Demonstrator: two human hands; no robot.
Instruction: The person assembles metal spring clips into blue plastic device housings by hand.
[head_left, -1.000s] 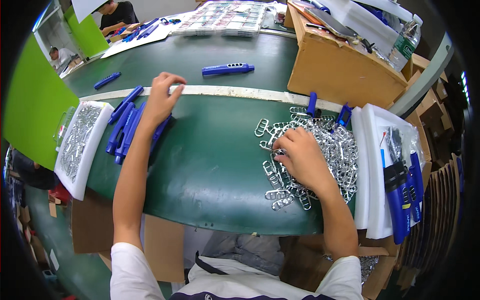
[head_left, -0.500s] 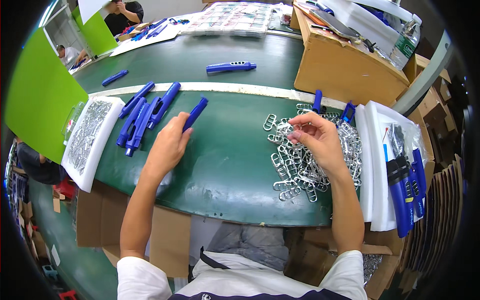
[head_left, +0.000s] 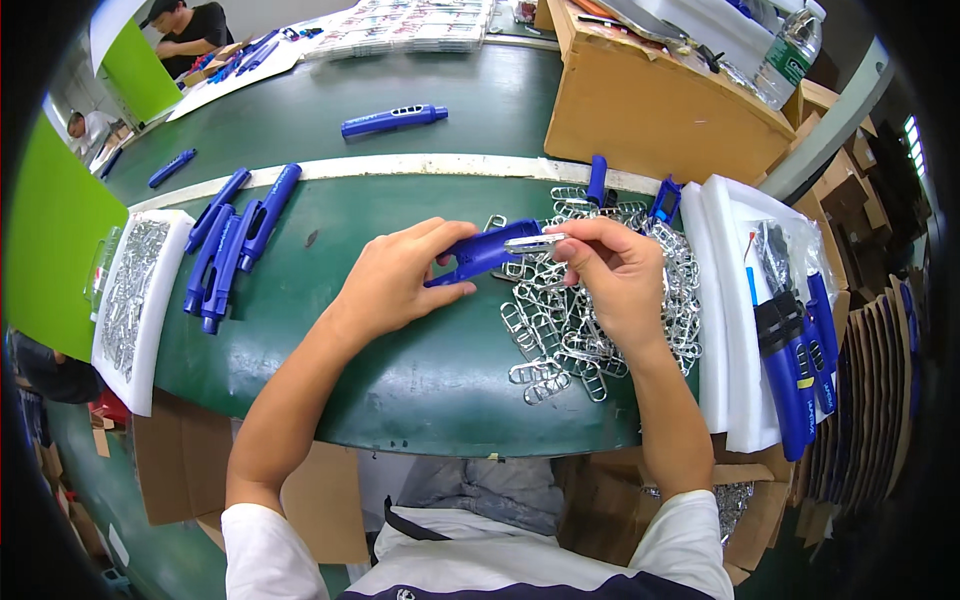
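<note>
My left hand (head_left: 398,275) grips a blue plastic casing half (head_left: 492,248), its hollow side facing up. Between the thumb and fingers of my right hand (head_left: 622,278) is a silver slotted metal frame (head_left: 530,243), held right at the casing's right end; whether the two touch I cannot tell. Beneath and around my right hand spreads a pile of similar metal frames (head_left: 548,335) on the green tabletop (head_left: 400,385). Several blue casings (head_left: 228,262) lie together to the left of my left hand.
White foam trays stand at both sides, the left one (head_left: 135,300) full of small metal parts, the right one (head_left: 735,390) holding blue tools (head_left: 790,370). Beyond a pale strip lies a blue casing (head_left: 395,121). A wooden box (head_left: 660,110) stands back right; a person (head_left: 190,35) sits far left.
My left hand has moved right with the blue casing and turned it hollow side up. My right hand has lifted a metal frame from the pile to the casing. The view has shifted slightly.
</note>
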